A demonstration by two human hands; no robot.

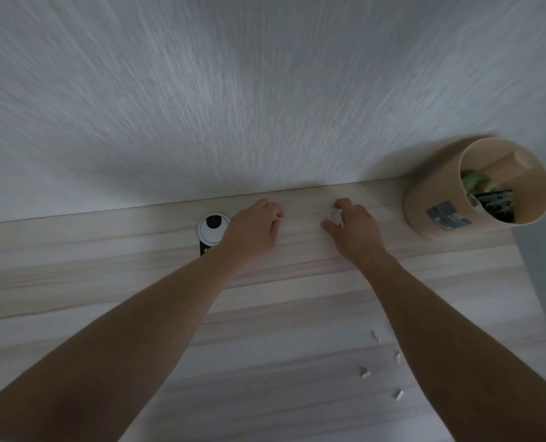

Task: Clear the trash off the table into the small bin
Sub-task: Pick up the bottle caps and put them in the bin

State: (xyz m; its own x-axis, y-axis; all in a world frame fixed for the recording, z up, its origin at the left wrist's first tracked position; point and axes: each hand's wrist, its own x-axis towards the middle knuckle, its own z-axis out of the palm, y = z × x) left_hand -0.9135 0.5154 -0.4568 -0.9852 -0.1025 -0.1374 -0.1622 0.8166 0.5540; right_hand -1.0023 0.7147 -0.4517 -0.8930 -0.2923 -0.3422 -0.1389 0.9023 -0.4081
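Observation:
My right hand [354,229] pinches a small white piece of trash [334,215] between thumb and fingers, near the table's far edge. My left hand [254,229] is beside it, fingers curled down onto the wooden table [106,256]; I cannot see anything held in it. The small tan bin [437,199] stands at the far right corner, to the right of my right hand. Green and dark wrappers lie inside it. Several small white scraps [364,372] lie on the near right part of the table, next to my right forearm.
A white round cable grommet [212,229] with a dark tag sits in the table just left of my left hand. A white textured wall [265,90] rises right behind the table's far edge. The table's right edge runs just past the bin.

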